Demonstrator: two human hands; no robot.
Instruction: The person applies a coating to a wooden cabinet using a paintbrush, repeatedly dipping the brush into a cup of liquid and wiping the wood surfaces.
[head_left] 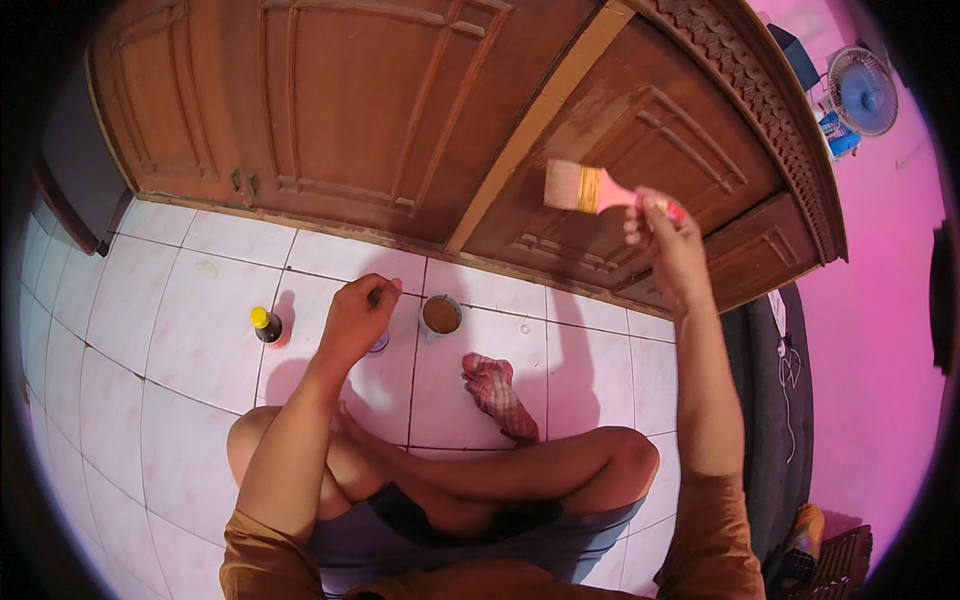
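My right hand point(668, 245) is raised in front of the wooden cabinet, its fingers closed around the handle of a paintbrush point(580, 187). The brush has wide pale bristles, a gold-coloured band and a pinkish handle, and its bristles point left. My left hand point(362, 312) hovers over the floor with curled fingers, and nothing shows in them. Close to it stands a light mug point(441, 316) with brown liquid inside. A small purple round thing point(379, 343) is partly hidden behind my left wrist. Further left is a dark bottle point(267, 326) with a yellow cap.
The carved wooden cabinet point(360, 110) spans the far side. A crumpled reddish patterned cloth point(492, 392) lies on the white tiles point(210, 310) before my crossed legs. At right are a dark cushioned piece point(750, 390), a white cable point(790, 375) and a fan point(862, 92).
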